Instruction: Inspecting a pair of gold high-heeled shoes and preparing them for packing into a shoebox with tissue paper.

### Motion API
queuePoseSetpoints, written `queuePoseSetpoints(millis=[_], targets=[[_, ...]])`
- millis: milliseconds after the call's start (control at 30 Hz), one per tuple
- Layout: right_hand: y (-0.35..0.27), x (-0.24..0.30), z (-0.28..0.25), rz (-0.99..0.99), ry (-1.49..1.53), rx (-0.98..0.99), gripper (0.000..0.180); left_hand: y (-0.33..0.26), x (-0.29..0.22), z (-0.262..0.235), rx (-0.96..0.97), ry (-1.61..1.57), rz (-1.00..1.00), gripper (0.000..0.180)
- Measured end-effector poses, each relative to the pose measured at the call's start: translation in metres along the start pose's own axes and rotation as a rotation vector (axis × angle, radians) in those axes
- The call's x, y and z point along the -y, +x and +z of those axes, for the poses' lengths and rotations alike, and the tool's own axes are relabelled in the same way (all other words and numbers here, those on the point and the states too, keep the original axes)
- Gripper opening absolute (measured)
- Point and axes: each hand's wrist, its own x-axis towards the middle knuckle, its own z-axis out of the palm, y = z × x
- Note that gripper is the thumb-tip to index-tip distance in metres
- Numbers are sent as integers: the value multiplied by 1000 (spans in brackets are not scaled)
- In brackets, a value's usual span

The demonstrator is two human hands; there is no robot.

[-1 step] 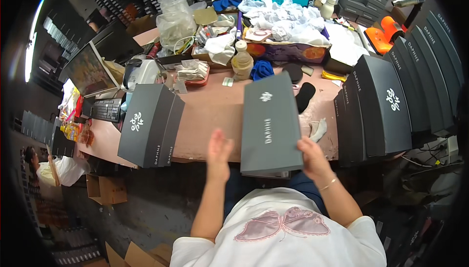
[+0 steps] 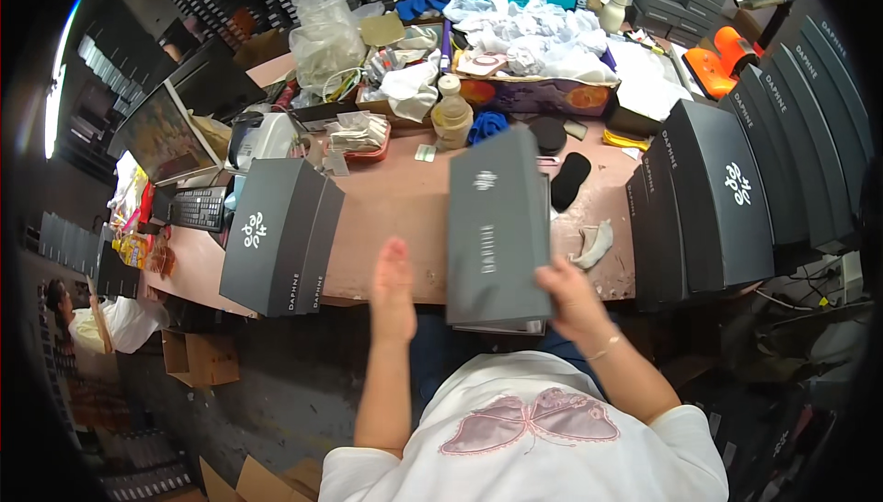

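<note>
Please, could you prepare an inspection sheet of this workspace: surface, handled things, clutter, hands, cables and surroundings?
Surface: pinkish table, scuffed along its front edge.
Handled things: one dark grey box, at the table's front edge; whether its lid is fully seated, I cannot tell.
Clutter: crumpled white paper, a capped bottle, blue cloth and a black oval pad.
Left hand: open, apart from the box.
Right hand: gripping the box's lower right side.
Cables: white cable at right, beyond the boxes.
Surroundings: grey boxes standing at right; open carton on the floor.
</note>
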Motion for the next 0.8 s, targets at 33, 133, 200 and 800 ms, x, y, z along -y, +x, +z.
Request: queuePoseSetpoints(millis=[33,133,200,800], targets=[[8,-18,6,138,-326,-59,45,6,-23,-11,83,-29,-5,72],[22,-69,37,-96,-778,511,57,19,-63,-43,384,180,31,76],[19,-61,46,-402,-920,487,58,29,-65,-56,394,799,-49,76],[92,30,-39,-530,-1763,-111,36,56,103,92,577,1473,742,23]])
